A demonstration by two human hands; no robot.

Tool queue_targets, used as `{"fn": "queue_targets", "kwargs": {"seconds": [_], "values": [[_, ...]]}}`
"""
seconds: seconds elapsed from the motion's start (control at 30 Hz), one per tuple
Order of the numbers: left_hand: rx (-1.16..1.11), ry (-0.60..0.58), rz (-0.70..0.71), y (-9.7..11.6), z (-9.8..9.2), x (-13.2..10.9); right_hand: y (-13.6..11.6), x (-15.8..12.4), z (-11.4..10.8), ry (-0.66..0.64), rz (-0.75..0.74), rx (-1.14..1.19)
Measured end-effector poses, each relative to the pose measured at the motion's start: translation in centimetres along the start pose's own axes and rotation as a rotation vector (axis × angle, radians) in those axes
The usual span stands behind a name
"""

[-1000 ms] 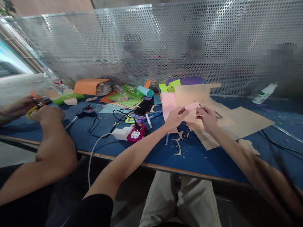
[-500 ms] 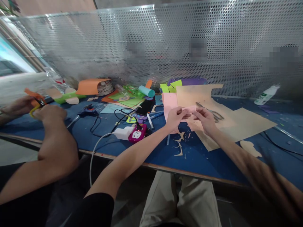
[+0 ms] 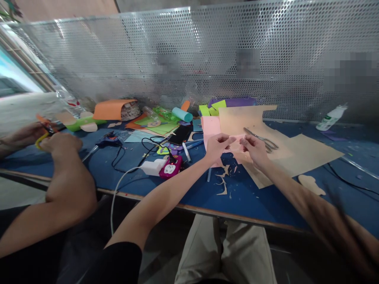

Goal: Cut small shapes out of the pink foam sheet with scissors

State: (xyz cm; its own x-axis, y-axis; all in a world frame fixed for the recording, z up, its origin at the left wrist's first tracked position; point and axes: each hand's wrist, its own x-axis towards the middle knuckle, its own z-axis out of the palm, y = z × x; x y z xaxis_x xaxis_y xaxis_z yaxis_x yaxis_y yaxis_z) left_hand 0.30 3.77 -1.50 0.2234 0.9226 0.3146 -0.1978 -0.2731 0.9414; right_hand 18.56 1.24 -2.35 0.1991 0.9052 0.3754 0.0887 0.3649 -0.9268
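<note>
My left hand point(image 3: 217, 145) and my right hand point(image 3: 254, 148) meet over the blue table point(image 3: 251, 197), both pinching a small pink paper piece point(image 3: 237, 141) between their fingertips. The piece is held low, just above a large tan sheet point(image 3: 296, 152). A bigger pink sheet point(image 3: 211, 127) lies behind my left hand. Scissors point(image 3: 262, 139) rest on the tan sheet just beyond my right hand.
A co-worker's arms point(image 3: 63, 169) work at the left with a yellow-handled tool point(image 3: 41, 138). A pink power strip point(image 3: 171, 167) with cables, a phone point(image 3: 181, 134), coloured papers point(image 3: 160, 126), a glue gun point(image 3: 108, 139), and a white bottle point(image 3: 330, 117) lie around. A perforated metal screen point(image 3: 189, 59) stands behind.
Both hands lowered the pink piece toward the table and drew closer together, and the piece now looks smaller between the fingers. The scissors behind my right hand have come into view.
</note>
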Motion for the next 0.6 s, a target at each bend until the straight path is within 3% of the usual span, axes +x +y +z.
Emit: {"fn": "queue_targets", "kwargs": {"seconds": [0.17,0.37,0.6], "values": [[0.095,-0.018,0.007,-0.04,-0.41,0.28,-0.15,-0.13,0.09,-0.024,0.025,0.019],[0.152,0.015,0.136,-0.46,-0.77,0.78,-0.20,-0.17,0.22,-0.044,0.017,0.002],[0.191,-0.073,0.143,-0.06,-0.64,0.34,0.11,0.16,-0.18,-0.013,-0.011,-0.035]]}}
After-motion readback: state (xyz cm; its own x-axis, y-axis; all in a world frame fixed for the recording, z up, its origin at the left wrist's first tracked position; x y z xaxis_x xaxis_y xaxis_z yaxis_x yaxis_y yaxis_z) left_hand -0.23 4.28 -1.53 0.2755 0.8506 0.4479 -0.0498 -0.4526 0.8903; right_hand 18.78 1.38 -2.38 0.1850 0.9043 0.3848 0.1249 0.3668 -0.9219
